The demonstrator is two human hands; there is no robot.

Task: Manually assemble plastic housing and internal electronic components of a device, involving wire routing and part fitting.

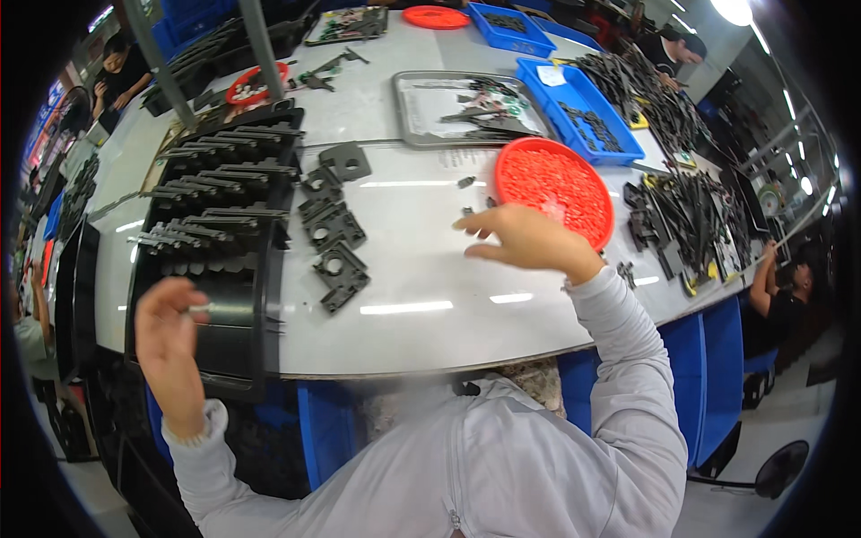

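My left hand (170, 345) hovers above the near end of a black tray (229, 359). Its fingers are loosely curled and somewhat blurred; nothing shows in them. Farther up the tray, several long dark grey plastic parts (211, 184) stand in rows. Over the white table, my right hand (529, 235) points leftward, thumb and fingers apart, with nothing visible between them. Just beyond its fingertips lies a small dark piece (466, 182). Beside that hand, partly covered by it, sits a round red tray (500, 179) of small red parts (556, 184). Dark block-shaped housings (334, 224) lie in a column between the trays.
A grey metal tray (404, 125) with assorted parts stands farther back, beside a blue bin (632, 154). Piles of long black parts (686, 224) cover the right side. Metal posts (260, 45) rise at the far left. Other people (668, 54) sit around the table.
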